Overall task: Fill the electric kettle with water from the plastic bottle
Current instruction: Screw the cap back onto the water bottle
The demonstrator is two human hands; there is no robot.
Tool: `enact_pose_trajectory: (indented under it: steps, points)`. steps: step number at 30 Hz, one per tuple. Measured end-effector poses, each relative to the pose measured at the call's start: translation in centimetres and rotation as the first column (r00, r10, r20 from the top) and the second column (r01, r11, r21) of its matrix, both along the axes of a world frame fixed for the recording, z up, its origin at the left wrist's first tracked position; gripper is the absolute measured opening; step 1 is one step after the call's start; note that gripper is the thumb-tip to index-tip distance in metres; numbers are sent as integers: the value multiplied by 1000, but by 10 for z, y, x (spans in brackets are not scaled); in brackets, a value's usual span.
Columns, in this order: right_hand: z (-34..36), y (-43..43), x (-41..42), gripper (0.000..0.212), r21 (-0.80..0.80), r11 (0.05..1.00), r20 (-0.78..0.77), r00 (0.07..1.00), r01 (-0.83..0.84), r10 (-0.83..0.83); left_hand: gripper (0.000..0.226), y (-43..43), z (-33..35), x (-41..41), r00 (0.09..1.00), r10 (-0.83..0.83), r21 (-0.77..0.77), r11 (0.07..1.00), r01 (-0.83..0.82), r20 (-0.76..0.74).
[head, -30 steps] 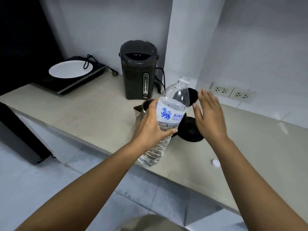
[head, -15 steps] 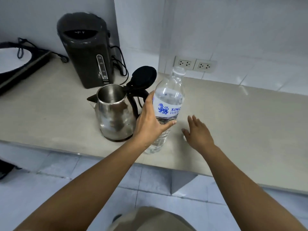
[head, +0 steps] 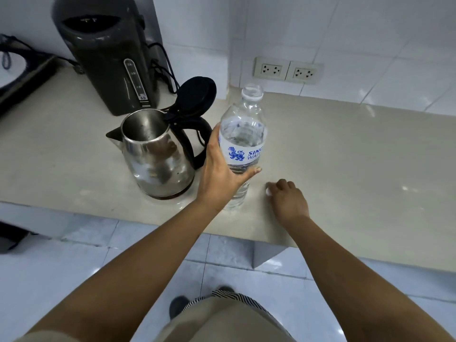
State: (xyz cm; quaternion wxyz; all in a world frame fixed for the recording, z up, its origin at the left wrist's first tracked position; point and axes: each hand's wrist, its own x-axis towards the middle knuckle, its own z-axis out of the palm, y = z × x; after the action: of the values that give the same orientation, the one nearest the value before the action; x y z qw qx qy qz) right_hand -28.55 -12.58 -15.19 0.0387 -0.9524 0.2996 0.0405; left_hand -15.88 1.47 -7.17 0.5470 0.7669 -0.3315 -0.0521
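A steel electric kettle [head: 158, 159] stands on the beige counter [head: 345, 154] with its black lid [head: 197, 95] flipped up and its inside showing. Just to its right is a clear plastic water bottle [head: 243, 134] with a blue-printed label. It is upright, uncapped and partly full, with its base down near the counter's front edge. My left hand [head: 222, 174] is wrapped around its middle. My right hand [head: 288, 201] rests on the counter to the right of the bottle, fingers curled onto the small white bottle cap [head: 268, 192].
A tall dark hot-water dispenser [head: 106, 53] with cords stands behind the kettle by the wall. A black cooktop [head: 22, 80] lies at the far left. Two wall sockets [head: 287, 70] sit above the counter's back edge. A tiled floor lies below the counter.
The bottle has come down upright to the right of the kettle. My right hand dropped from beside the bottle to the counter and closed its fingers on the white cap.
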Motion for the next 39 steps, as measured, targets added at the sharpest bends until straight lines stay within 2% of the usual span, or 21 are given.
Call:
enact_pose_trajectory:
  steps: [3,6,8,11,14,17,19,25,30,33,36,39]
  points:
    - [-4,-1,0,26,0,1000,66,998,-3,3,126,10,-5,-3,1000,3,35,999,-4,15]
    - [8,-3,3,29,-9,999,127,991,53,-51,127,19,-6,-1,1000,-16,40,999,16,3]
    - [29,1,9,33,58,989,271,952,135,-146,124,24,-4,0,999,-40,50,998,40,8]
    - [70,14,21,30,316,924,551,750,217,-365,121,28,0,0,997,-79,73,994,79,-3]
    - [113,30,32,25,395,904,723,551,164,-416,114,32,9,1,995,-102,63,993,103,-17]
    - [150,43,41,23,381,923,812,457,56,-363,103,34,23,5,996,-93,34,995,94,-10]
    - [168,50,44,21,358,934,844,426,2,-324,101,32,35,9,995,-101,21,995,101,4]
    - [190,64,50,24,213,971,834,539,-108,-122,100,25,68,15,981,-170,57,985,165,97]
    - [209,62,49,27,146,979,833,552,-142,-44,95,23,73,15,976,-197,99,977,188,94]
    - [219,61,48,27,78,977,762,644,-199,70,93,23,76,15,973,-207,115,974,195,104]
    - [230,59,47,32,63,976,658,744,-209,117,92,23,76,15,972,-211,112,973,200,100]
    - [239,59,46,35,32,974,580,798,-225,166,91,23,76,16,971,-221,106,972,212,89]
